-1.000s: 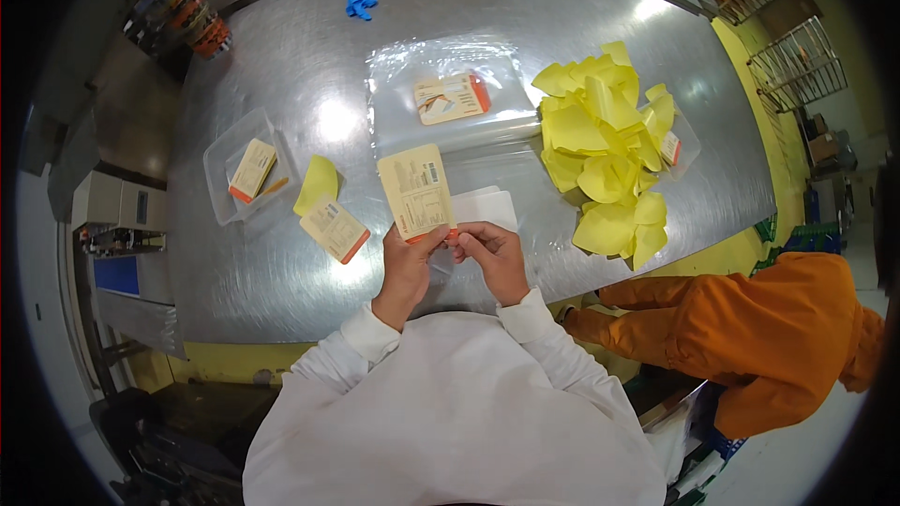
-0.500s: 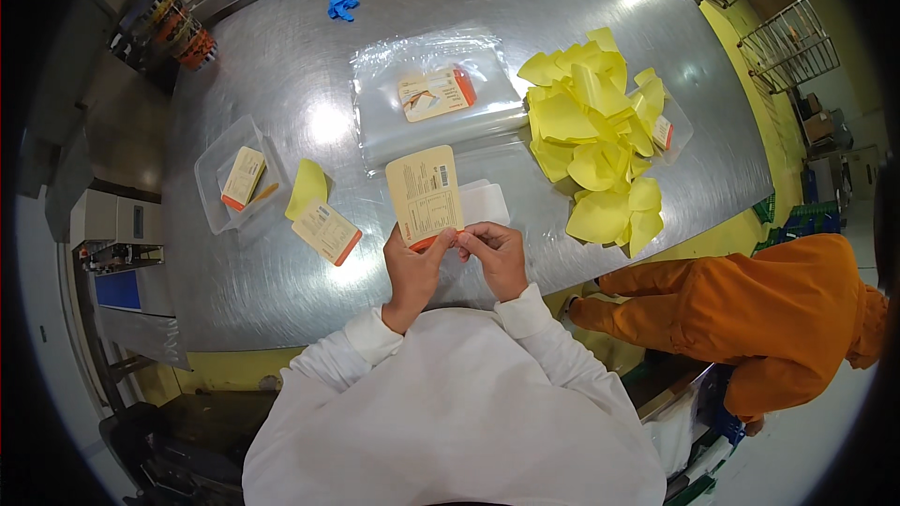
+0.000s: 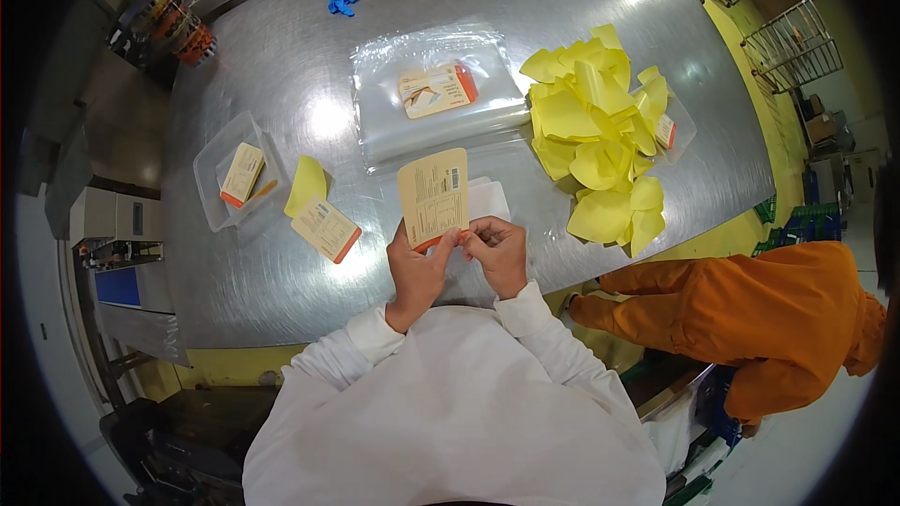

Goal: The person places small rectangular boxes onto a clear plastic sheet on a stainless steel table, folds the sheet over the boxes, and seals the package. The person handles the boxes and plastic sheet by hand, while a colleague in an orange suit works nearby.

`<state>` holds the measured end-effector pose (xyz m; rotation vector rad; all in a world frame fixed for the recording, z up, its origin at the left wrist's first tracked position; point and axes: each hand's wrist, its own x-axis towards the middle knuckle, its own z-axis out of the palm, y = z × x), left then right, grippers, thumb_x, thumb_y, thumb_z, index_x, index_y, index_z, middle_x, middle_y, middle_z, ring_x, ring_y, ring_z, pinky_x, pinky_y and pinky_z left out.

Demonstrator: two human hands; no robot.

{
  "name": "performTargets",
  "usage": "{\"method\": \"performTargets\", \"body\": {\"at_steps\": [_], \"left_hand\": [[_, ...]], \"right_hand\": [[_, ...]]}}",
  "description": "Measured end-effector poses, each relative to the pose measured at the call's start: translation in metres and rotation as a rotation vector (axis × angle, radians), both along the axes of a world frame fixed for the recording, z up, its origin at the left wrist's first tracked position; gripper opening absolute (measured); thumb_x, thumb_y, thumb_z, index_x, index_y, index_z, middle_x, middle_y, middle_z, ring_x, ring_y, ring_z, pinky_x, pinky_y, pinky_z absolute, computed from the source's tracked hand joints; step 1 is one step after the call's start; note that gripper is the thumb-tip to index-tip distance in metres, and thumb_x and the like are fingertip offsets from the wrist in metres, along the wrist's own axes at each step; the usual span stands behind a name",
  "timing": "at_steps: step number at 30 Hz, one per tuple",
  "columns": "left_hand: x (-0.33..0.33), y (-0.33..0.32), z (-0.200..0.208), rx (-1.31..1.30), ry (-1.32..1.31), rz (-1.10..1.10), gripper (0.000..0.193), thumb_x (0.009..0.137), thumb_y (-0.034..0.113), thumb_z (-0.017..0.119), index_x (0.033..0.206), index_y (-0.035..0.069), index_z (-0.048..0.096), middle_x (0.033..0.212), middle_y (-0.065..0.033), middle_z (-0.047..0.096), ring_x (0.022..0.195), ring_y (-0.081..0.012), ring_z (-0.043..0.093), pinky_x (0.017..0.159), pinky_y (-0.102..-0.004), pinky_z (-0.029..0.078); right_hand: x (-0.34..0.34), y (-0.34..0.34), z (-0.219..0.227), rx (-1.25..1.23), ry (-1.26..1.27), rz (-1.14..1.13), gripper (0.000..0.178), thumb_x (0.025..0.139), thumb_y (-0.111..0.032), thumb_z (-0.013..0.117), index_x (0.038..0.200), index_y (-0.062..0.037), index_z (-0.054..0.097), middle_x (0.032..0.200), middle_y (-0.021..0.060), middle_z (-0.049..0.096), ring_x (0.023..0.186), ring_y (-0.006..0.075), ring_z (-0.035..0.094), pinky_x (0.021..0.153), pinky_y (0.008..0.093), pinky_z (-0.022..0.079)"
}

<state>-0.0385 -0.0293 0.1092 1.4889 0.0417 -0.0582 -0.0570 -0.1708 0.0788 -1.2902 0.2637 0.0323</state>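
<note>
Head view: left hand (image 3: 415, 272) pinches the cream printed card (image 3: 434, 189) at its orange lower end, leaving most of the printed face clear of the fingers. Right hand (image 3: 499, 253) looks to have thumb and forefinger pinching its lower right corner, probably for steadiness. Card's over the bench (image 3: 253, 290), near the body, white sheets (image 3: 489, 197) just beyond. Clear plastic bags (image 3: 394, 136) lie flat within reach; clear tub (image 3: 212, 213) at left, its walls keeping the card stack (image 3: 243, 173) together.
</note>
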Motion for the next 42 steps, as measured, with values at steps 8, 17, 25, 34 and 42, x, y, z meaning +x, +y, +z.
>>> {"method": "performTargets", "body": {"at_steps": [8, 17, 25, 34, 42], "left_hand": [[0.007, 0.002, -0.011, -0.007, 0.036, 0.071, 0.038, 0.086, 0.003, 0.078, 0.115, -0.003, 0.054, 0.102, -0.0125, 0.070, 0.095, -0.0168, 0.070, 0.083, -0.0300, 0.057], [0.010, 0.002, -0.014, -0.011, 0.006, 0.055, 0.069, 0.080, -0.006, 0.078, 0.136, 0.000, 0.038, 0.124, -0.0138, 0.055, 0.109, -0.0198, 0.064, 0.090, -0.0314, 0.056], [0.011, 0.003, -0.008, -0.060, 0.016, 0.039, 0.084, 0.080, -0.006, 0.077, 0.147, 0.002, 0.027, 0.127, -0.0164, 0.051, 0.115, -0.0223, 0.060, 0.092, -0.0319, 0.054], [0.015, 0.014, -0.028, 0.591, -0.406, -0.198, 0.012, 0.090, 0.010, 0.071, 0.100, 0.003, 0.070, 0.147, -0.0213, 0.049, 0.141, -0.0368, 0.040, 0.116, -0.0468, 0.030], [0.056, 0.077, -0.055, 0.080, 0.222, 0.206, 0.010, 0.099, 0.012, 0.061, 0.103, 0.003, 0.064, 0.091, -0.0012, 0.060, 0.075, -0.0087, 0.048, 0.069, -0.0248, 0.040]], "right_hand": [[0.001, -0.005, 0.004, 0.044, 0.053, 0.050, 0.010, 0.090, -0.002, 0.069, 0.095, 0.0064, 0.071, 0.083, 0.0104, 0.073, 0.068, 0.0122, 0.064, 0.063, 0.0262, 0.053], [0.000, -0.007, -0.003, 0.043, 0.049, 0.070, 0.012, 0.091, -0.006, 0.071, 0.095, 0.0050, 0.072, 0.083, 0.0100, 0.073, 0.070, 0.0125, 0.066, 0.064, 0.0262, 0.054], [0.002, -0.003, -0.006, 0.044, 0.062, 0.067, 0.010, 0.090, -0.004, 0.071, 0.094, 0.0053, 0.070, 0.083, 0.0096, 0.072, 0.069, 0.0123, 0.066, 0.064, 0.0257, 0.054], [0.009, 0.004, -0.026, -0.117, -0.153, -0.025, 0.011, 0.088, -0.007, 0.070, 0.083, 0.0002, 0.064, 0.074, 0.0019, 0.066, 0.065, 0.0091, 0.062, 0.059, 0.0235, 0.048], [0.052, -0.098, -0.044, -0.075, 0.194, -0.521, 0.023, 0.093, -0.020, 0.062, 0.080, -0.0011, 0.059, 0.072, 0.0091, 0.064, 0.061, 0.0158, 0.063, 0.054, 0.0312, 0.050]]}}
